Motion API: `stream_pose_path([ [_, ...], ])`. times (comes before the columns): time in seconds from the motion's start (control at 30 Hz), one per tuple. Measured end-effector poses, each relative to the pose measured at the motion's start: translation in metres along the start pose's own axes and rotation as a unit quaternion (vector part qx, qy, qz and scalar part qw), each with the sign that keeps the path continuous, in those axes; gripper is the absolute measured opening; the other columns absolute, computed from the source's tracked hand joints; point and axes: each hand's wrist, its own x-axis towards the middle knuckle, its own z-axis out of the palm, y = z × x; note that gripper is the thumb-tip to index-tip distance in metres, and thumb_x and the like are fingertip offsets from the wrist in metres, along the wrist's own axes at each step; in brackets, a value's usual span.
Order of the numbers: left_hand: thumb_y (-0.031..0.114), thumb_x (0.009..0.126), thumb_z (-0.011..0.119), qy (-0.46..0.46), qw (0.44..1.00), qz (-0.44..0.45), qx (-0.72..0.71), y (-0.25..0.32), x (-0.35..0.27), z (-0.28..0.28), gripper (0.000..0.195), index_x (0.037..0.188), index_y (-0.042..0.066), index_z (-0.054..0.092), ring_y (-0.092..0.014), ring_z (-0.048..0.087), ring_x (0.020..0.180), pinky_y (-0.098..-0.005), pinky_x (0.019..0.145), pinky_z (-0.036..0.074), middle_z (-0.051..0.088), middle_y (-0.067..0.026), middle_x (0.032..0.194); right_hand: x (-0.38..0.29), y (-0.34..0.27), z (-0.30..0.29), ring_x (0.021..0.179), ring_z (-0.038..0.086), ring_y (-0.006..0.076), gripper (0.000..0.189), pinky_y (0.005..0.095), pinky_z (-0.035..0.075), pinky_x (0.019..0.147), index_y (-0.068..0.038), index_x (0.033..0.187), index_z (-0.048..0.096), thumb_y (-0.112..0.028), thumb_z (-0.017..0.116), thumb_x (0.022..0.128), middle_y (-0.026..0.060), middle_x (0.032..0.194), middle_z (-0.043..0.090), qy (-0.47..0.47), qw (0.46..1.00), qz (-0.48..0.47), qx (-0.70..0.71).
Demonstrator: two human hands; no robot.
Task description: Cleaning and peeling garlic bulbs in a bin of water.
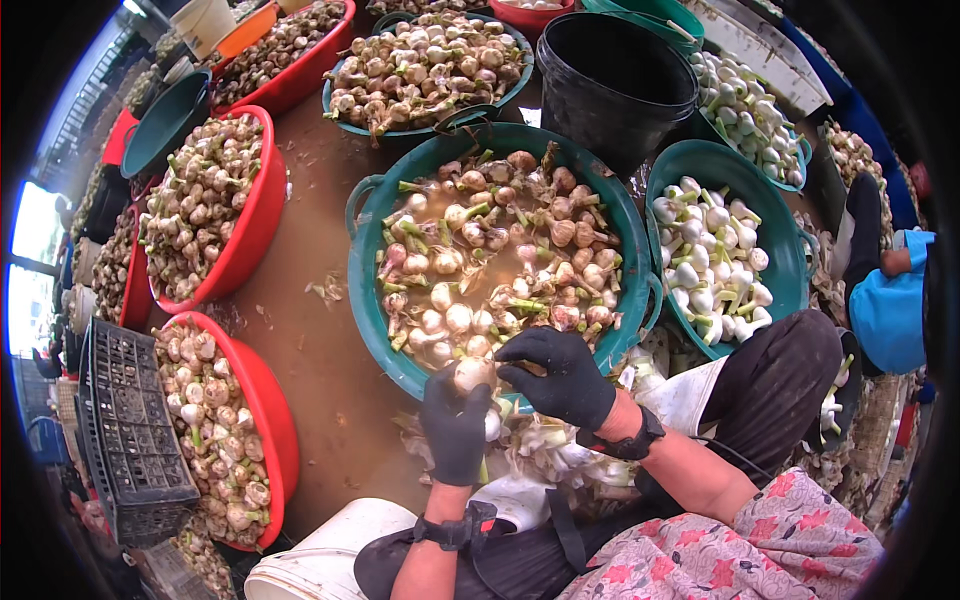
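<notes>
In my left hand [455,429], gloved in black, a garlic bulb [474,373] is held upright over the near rim of a green tub [369,315]. My right hand [561,379], gloved the same way, is close against the bulb's right side with thumb and fingers bent. Whether it pinches any skin is too small to tell. Unpeeled garlic bulbs [459,319] with green stem stubs float in the tub's murky water [491,266]. Below my hands lie peeled-off garlic skins [555,450].
Clean white garlic [716,262] fills part of a green tub [780,247] to the right. Behind stands a black bucket [615,97]. Red tubs [259,225] of unpeeled garlic line the left, beside a black plastic crate [135,435]. A person's blue sleeve [889,315] shows at far right.
</notes>
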Motion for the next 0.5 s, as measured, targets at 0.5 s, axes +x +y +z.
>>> stream_pose_path([
  [0.5, -0.009, 0.077, 0.066, -0.020, 0.980, 0.094, 0.171, 0.001, -0.010, 0.003, 0.036, 0.110, 0.000, 0.055, -0.013, 0.060, 0.090, -0.0272, 0.080, 0.050, 0.061, -0.0057, 0.101, -0.011, -0.003, 0.006, 0.064, 0.061, 0.0267, 0.010, 0.0357, 0.049, 0.057, -0.009, 0.072, 0.062, -0.011, 0.070, 0.068, 0.0080, 0.069, 0.062, 0.003, 0.995, 0.006, -0.096],
])
